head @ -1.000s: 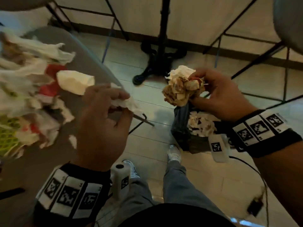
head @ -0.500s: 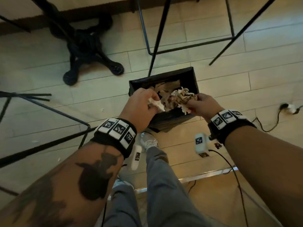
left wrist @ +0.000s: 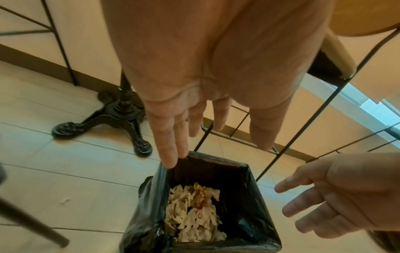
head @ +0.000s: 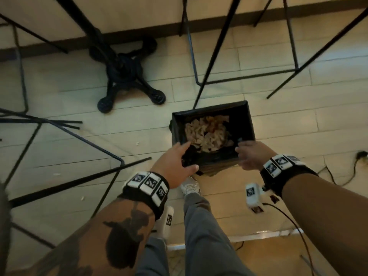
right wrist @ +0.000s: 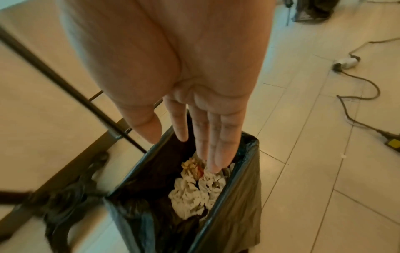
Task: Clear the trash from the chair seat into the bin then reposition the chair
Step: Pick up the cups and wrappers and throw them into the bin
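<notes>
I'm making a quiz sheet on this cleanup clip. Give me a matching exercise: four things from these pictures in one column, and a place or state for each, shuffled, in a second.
1. left hand
2. crumpled napkins
3. bin liner
4. table base

A. black, folded over the bin's rim
B. lying inside the bin
C. open, holding nothing
D. on the floor, left of the bin

Pairs: 1-C, 2-B, 3-A, 4-D

glossy black plastic bin liner [left wrist: 255,214] holds crumpled paper trash [left wrist: 192,215].
</notes>
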Tool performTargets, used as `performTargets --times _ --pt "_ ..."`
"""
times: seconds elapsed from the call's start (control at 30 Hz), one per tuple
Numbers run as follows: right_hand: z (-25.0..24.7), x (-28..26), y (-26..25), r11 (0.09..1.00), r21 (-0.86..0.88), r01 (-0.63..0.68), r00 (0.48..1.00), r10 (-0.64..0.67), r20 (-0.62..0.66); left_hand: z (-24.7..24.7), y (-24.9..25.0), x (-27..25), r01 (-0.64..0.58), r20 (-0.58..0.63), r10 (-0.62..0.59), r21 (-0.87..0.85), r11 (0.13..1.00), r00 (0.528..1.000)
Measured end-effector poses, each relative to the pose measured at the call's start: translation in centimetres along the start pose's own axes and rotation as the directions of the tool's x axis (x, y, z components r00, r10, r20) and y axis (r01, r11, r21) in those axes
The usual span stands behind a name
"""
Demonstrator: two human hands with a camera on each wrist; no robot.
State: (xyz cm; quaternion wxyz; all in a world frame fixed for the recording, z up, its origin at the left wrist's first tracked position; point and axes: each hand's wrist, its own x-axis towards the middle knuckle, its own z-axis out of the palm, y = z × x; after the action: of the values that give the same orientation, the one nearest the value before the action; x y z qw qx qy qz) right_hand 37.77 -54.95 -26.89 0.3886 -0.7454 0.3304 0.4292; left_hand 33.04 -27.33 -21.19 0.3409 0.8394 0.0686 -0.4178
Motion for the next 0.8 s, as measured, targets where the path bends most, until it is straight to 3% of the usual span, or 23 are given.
performTargets --times 0.1,0.2,0.37,0.47,0.53,0.63,0.73,0.8 --pt "1.5 -2.6 -0.4 0.964 -0.259 0.058 0.998 -0.047 0.047 -1.0 -1.4 -5.7 0.035 -0.045 -0.037 -0.046 0.998 0.998" --pt "3.6 -6.0 -1.7 0.839 -0.505 0.202 0.975 -0.125 0.182 -2.6 -2.6 -12.5 0.003 -0.096 -0.013 -0.103 0.995 0.995" --pt "9.6 -14.1 -7.4 0.449 -0.708 0.545 0.838 -0.32 0.442 -4.7 -6.1 -24.5 -0.11 -0.298 0.037 -0.233 0.966 0.954" --pt "14.0 -20.1 -11.5 0.322 -0.676 0.663 0.733 -0.461 0.5 -5.3 -8.7 -31.6 -0.189 -0.456 0.014 -0.34 0.921 0.89" --pt "17.3 -25.0 -14.4 0.255 -0.618 0.744 0.638 -0.547 0.542 -5.5 -10.3 -35.7 -0.227 -0.563 -0.016 -0.36 0.905 0.827" --pt "23.1 -32.3 -18.7 0.14 -0.514 0.846 0.471 -0.645 0.601 -5.8 -13.3 -40.3 -0.235 -0.715 -0.112 -0.368 0.9 0.69" --pt "29.3 -37.0 -22.4 0.003 -0.443 0.896 0.307 -0.725 0.616 -6.3 -16.8 -42.7 -0.227 -0.844 -0.177 -0.329 0.917 0.507" --pt "33.0 -38.5 -24.3 -0.06 -0.447 0.892 0.257 -0.747 0.613 -6.8 -19.1 -43.3 -0.192 -0.898 -0.216 -0.306 0.932 0.384"
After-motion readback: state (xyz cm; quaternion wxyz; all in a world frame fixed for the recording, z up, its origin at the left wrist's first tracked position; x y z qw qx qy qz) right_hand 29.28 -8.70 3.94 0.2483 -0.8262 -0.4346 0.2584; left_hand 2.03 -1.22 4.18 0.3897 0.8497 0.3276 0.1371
